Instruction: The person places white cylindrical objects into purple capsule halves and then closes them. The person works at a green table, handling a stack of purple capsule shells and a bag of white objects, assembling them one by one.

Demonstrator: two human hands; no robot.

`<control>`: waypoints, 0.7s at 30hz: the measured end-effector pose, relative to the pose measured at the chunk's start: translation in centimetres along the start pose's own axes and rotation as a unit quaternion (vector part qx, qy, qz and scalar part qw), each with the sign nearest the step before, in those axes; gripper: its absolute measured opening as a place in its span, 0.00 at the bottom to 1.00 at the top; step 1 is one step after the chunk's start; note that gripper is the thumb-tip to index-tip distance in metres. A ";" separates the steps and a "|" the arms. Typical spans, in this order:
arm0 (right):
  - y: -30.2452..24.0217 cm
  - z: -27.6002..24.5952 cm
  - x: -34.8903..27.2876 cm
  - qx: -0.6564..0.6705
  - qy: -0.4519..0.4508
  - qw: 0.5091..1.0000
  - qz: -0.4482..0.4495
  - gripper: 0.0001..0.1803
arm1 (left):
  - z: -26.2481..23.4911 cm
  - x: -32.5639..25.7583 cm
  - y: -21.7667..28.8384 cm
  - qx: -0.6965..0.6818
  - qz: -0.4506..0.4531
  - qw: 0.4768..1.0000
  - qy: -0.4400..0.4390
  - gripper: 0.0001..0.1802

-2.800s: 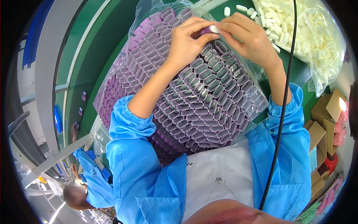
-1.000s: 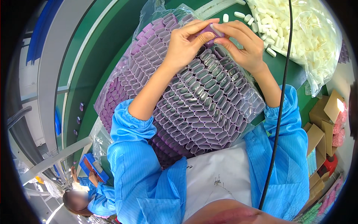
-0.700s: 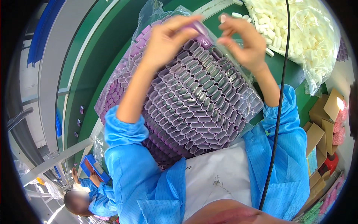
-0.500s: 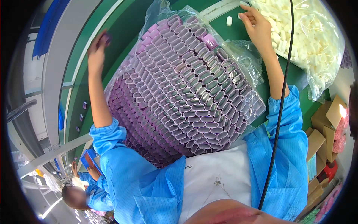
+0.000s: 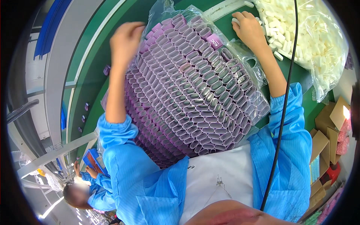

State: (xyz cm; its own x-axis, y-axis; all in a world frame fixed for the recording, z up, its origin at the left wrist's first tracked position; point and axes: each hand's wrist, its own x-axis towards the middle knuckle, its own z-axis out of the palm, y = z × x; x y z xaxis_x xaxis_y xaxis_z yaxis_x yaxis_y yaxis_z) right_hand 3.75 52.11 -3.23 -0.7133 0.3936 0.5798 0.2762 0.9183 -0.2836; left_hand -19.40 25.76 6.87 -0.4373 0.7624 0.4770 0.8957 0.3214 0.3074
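A large stack of purple oval caps (image 5: 195,80), most with their hollow ends facing up, lies in a clear plastic bag (image 5: 162,14) before me. My left hand (image 5: 125,43) is at the stack's far left corner, its fingers reaching toward the caps. Motion smears it, so its grip cannot be made out. On the green belt just left of that forearm stands a single purple cap (image 5: 107,70). My right hand (image 5: 249,32) is closed beyond the stack, its fingertips around a small white oval piece (image 5: 235,21). Beside it is a bag of many such white pieces (image 5: 283,30).
Farther down the green conveyor belt (image 5: 98,56) sit several purple caps (image 5: 86,107). A black cable (image 5: 287,86) hangs across the right side. Cardboard boxes (image 5: 320,150) stand at the lower right. Another person (image 5: 99,191) works at the lower left.
My left hand has let go of a purple cap on the belt and swung right to the stack. My right hand has drawn slightly nearer and left, closing on a white piece.
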 end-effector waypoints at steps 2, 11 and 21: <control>-0.2 0.1 0.0 0.001 0.008 1.000 -0.010 0.09 | 3.1 1.5 4.3 -0.058 0.010 0.995 -0.085 0.13; -0.1 -0.2 -0.2 0.016 0.003 1.000 -0.015 0.08 | 7.1 6.9 7.7 -0.044 -0.083 0.949 -0.301 0.19; -0.1 0.2 -0.3 0.017 0.009 1.000 -0.015 0.09 | 8.1 7.2 10.5 0.112 0.013 0.957 -0.268 0.16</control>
State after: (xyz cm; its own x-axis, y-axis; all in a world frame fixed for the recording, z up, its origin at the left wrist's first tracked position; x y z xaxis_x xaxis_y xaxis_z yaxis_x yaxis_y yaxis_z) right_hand 3.83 51.90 -3.50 -0.7096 0.3667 0.6017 0.2326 0.9279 -0.2913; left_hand -12.51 39.18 6.91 -0.3651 0.9306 -0.0265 0.9264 0.3660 0.0884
